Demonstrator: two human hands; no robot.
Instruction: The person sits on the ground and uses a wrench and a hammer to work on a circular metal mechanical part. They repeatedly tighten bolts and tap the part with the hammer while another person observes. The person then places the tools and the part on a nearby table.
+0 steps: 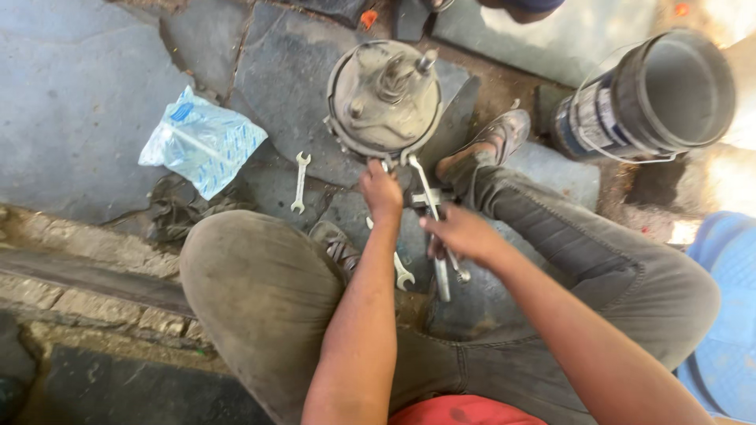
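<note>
Gripping a wrench [429,197], the right hand [461,232] sits beside the left hand [382,193], closed at the round metal housing [383,98].

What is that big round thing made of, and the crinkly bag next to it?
The round drum part looks like metal: dull grey, dusty, with bolts sticking up. The bag looks like thin clear plastic, shiny and wrinkled, with blue print. The left hand touches the drum's edge.

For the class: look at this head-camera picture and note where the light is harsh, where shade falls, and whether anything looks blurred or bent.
Head view: sun glare washes out the top right corner beside the black bucket; the round metal housing, left hand and right hand sit in even shade; wrench stays sharp; wide lens bows the edges slightly.
</note>
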